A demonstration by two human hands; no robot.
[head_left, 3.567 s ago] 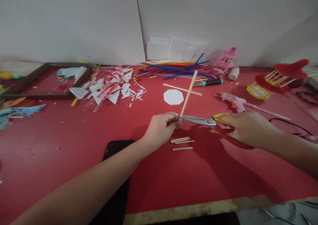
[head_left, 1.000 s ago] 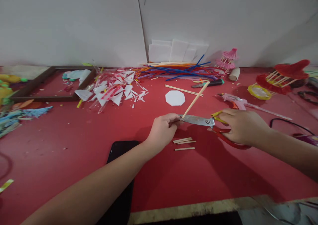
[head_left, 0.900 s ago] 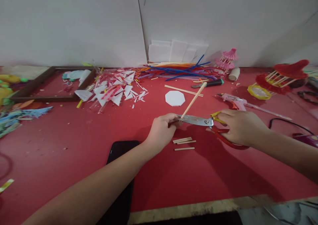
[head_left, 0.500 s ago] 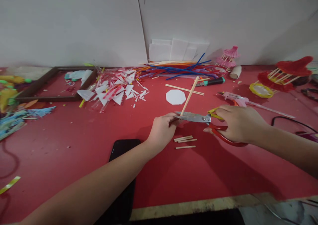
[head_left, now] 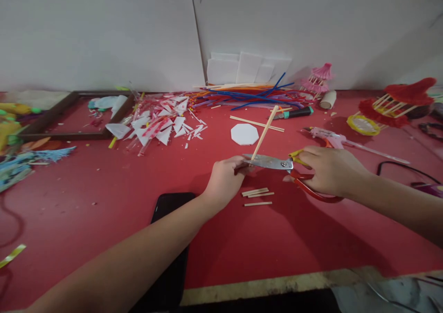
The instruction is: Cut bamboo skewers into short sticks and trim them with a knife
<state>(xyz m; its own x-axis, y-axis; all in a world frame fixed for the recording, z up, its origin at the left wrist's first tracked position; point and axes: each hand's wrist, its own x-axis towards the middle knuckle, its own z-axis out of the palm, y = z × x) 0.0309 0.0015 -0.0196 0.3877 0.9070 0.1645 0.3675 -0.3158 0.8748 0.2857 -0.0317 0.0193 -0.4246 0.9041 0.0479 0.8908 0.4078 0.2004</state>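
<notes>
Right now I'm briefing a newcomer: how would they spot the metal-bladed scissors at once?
Over the red tabletop, find the person's right hand. It grips the metal-bladed scissors. Unlike the pink pistol-shaped glue gun beyond, they have one yellow and one red handle.

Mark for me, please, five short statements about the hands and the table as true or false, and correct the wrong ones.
1. The right hand holds scissors. True.
2. The left hand holds the utility knife. False: it holds at least one wooden stick.
3. A white octagon lies on the red tabletop. True.
4. Short wooden pieces lie nearer the wearer than the octagon. True.
5. The octagon touches the scissors. False: they are apart.
</notes>
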